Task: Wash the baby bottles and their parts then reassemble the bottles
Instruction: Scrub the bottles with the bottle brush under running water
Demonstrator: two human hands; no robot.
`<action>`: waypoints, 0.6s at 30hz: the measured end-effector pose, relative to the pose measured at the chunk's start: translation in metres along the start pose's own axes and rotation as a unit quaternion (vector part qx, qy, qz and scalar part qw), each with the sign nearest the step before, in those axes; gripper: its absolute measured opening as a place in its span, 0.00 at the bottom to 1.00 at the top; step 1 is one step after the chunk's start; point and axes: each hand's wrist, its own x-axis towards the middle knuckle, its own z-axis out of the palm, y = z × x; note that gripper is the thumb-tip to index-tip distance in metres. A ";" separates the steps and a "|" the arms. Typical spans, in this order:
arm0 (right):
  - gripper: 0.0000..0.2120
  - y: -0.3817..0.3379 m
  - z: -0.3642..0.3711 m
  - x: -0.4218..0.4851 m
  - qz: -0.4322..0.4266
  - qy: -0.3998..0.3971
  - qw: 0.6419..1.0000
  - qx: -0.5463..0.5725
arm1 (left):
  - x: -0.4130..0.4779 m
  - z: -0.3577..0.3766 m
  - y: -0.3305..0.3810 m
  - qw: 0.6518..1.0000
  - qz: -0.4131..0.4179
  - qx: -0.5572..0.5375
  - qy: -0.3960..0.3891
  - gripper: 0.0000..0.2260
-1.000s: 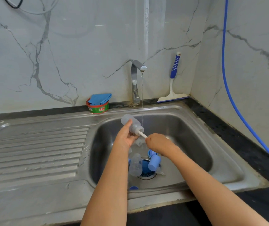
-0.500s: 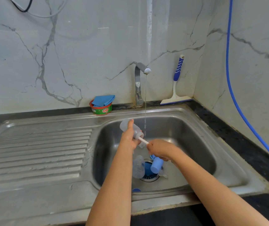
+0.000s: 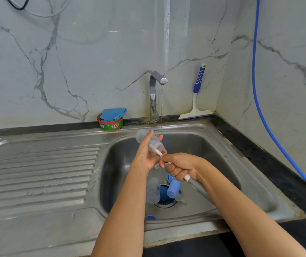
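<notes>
Over the sink basin: the left hand (image 3: 148, 156) grips a clear bottle (image 3: 149, 140), thumb along its near side and fingers curled behind it. The bottle is tilted, with its base up to the left and its mouth down to the right.
Grip on tool: the right hand (image 3: 180, 166) is closed in a fist round the handle of a brush (image 3: 158, 152). The white stem enters the bottle mouth and the grey handle end sticks out below the fist.
Water: the tap (image 3: 156, 93) runs a thin stream that falls just right of the held bottle. Contact with the bottle cannot be determined.
Basin floor: a second bottle (image 3: 153, 191) lies beside the drain (image 3: 165, 200) with a blue cap (image 3: 173, 188) next to it. Both are below the hands, inside the sink (image 3: 213, 154). A small blue piece (image 3: 150, 217) shows at the near wall, partly hidden.
Back ledge: a soap tub (image 3: 110, 125) stands left of the tap with a blue cloth (image 3: 113, 114) folded on top.
Corner: a squeegee (image 3: 197, 93) leans on the wall.
Right wall: a blue hose (image 3: 259, 108) hangs down it.
Left of basin: a ribbed draining board (image 3: 37, 173), wet in places.
</notes>
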 end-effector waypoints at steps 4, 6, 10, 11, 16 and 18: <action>0.08 0.002 0.008 0.003 0.016 0.124 0.968 -0.217 | 0.001 0.005 -0.006 0.999 0.005 -0.023 0.042 0.25; 0.10 0.006 0.012 0.009 0.011 0.197 0.892 -0.406 | 0.004 0.005 -0.006 0.997 0.006 -0.008 0.073 0.27; 0.10 0.015 0.012 0.022 -0.012 0.333 0.809 -0.485 | 0.004 0.008 -0.003 0.996 0.004 -0.050 0.068 0.27; 0.10 0.014 0.011 0.022 -0.036 0.329 0.814 -0.478 | 0.004 0.007 -0.001 0.996 0.008 -0.057 0.063 0.26; 0.12 0.007 0.012 0.011 -0.087 0.241 0.917 -0.304 | 0.004 0.000 -0.003 0.999 -0.015 0.008 0.045 0.22; 0.09 0.005 0.013 0.005 -0.053 0.172 0.968 -0.174 | 0.001 0.000 -0.003 0.999 -0.016 0.027 0.038 0.20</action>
